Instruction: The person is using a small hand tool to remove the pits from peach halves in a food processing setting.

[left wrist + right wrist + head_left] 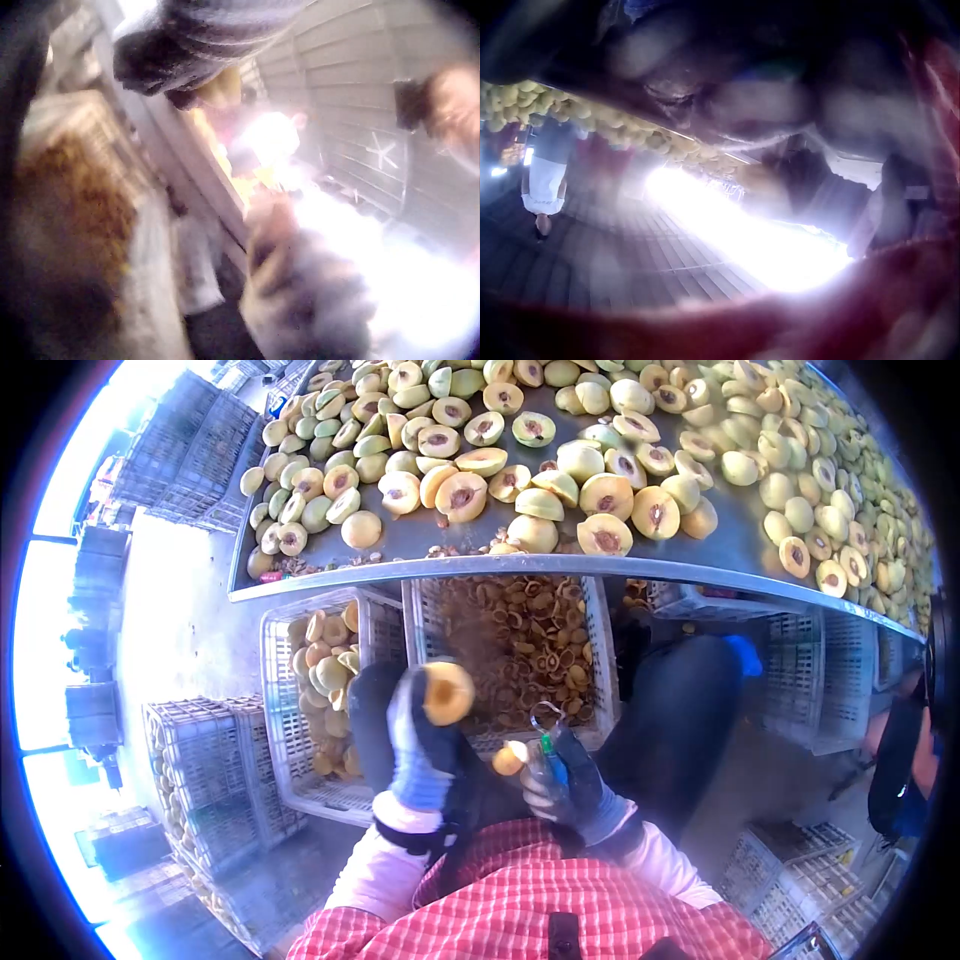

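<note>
In the head view, my gloved left hand holds a peach half at its fingertips, with the cut face and brown hollow showing. My gloved right hand grips a green-handled loop tool, its thin metal loop pointing away from me. A smaller pale yellow piece of peach sits at the fingers of that same hand. Both hands are over my lap, close in front of a crate of pits and scraps. The left wrist view is blurred, with a gloved hand across its top. Dark glove shapes fill the upper right wrist view.
A metal table heaped with peach halves spans the far side, its raised edge above the crates. Left of the scrap crate is a white crate with peach halves. Stacked crates stand farther left, more crates at lower right.
</note>
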{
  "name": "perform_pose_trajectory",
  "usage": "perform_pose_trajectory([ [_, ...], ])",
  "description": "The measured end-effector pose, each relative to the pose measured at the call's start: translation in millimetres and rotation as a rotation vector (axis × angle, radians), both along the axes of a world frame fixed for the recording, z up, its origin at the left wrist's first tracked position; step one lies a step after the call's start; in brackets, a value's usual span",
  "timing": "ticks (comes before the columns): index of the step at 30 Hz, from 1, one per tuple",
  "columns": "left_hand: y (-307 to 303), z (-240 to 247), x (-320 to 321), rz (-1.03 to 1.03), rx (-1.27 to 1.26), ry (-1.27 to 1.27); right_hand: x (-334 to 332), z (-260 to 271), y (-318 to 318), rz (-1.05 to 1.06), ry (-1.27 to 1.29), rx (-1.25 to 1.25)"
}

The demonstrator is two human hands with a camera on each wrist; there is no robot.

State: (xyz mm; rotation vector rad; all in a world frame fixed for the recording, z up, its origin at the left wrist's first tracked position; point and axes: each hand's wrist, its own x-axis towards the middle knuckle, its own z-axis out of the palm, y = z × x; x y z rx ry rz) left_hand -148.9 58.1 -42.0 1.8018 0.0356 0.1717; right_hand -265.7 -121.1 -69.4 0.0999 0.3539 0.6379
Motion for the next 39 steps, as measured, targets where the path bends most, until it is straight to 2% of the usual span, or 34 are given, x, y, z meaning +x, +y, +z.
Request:
perform_pose_trajectory([
  [1, 23, 0, 9, 0.036, 0.292, -0.255, 0, -1, 0, 0.0, 0.001, 0.062],
  [3, 77, 5, 49, 0.169, 0.262, -0.18, 4, 0, -2, 0.009, -0.009, 0.188],
  [4, 100, 11, 67, 0.192, 0.465, -0.193, 5, -1, -1, -0.009, -0.025, 0.236],
  [5, 111, 26, 78, 0.154, 0.922, 0.001, 5, -6, -2, -0.021, -0.042, 0.194],
  [6, 110, 37, 91, 0.079, 1.109, 0.205, 8, -11, 0, -0.044, -0.06, 0.151],
  [8, 84, 47, 118, -0.031, 0.689, -0.053, 14, -10, 5, 0.001, 0.164, 0.04],
  [9, 68, 59, 135, -0.025, 0.65, 0.017, 17, -9, 5, 0.028, 0.276, -0.023],
  [10, 54, 67, 155, -0.016, 0.607, 0.089, 19, -8, 6, 0.027, 0.234, -0.096],
  [12, 39, 58, 203, 0.063, 1.015, -0.054, 21, -6, 10, 0.025, 0.15, -0.238],
  [13, 37, 37, 228, 0.043, 1.216, -0.027, 17, -19, 9, 0.013, 0.167, -0.13],
  [14, 35, 19, 249, 0.019, 1.419, 0.0, 19, -19, 9, 0.014, 0.176, -0.16],
  [17, 15, 15, 271, -0.124, 1.325, 0.213, 24, -13, 8, 0.003, 0.17, -0.322],
  [19, 17, 20, 265, -0.211, 1.173, 0.187, 28, -5, 9, -0.019, 0.121, -0.518],
  [20, 18, 22, 258, -0.254, 1.097, 0.174, 28, -4, 6, -0.059, 0.087, -0.516],
  [22, 16, 13, 216, -0.414, 0.167, 0.144, 30, -6, 1, -0.147, 0.02, -0.511],
  [24, -19, 48, 136, -0.387, -0.292, 0.26, 40, 21, -9, -0.153, -0.019, -0.761],
  [25, -27, 49, 109, -0.405, -0.435, 0.383, 48, 31, -13, -0.151, -0.041, -0.889],
  [28, -45, 48, 45, -0.441, -0.866, 0.748, 57, 38, -10, -0.196, -0.343, -1.387],
  [30, -56, 42, 26, -0.43, -0.815, 0.727, 55, 24, -5, -0.214, -0.416, -1.553],
  [32, -64, 37, 12, -0.394, -0.734, 0.694, 54, 32, -11, -0.122, -0.438, -1.64],
  [33, -66, 34, 8, -0.362, -0.676, 0.673, 51, 35, -7, -0.15, -0.45, -1.782],
  [35, -73, 32, 7, -0.302, -0.419, 0.602, 48, 34, -2, -0.221, -0.495, -1.784],
  [37, -77, 28, -1, -0.305, -0.302, 0.474, 46, 35, -4, -0.232, -0.509, -1.743],
  [39, -76, 20, -10, -0.309, -0.212, 0.395, 48, 36, -11, -0.338, -0.361, -1.639],
])
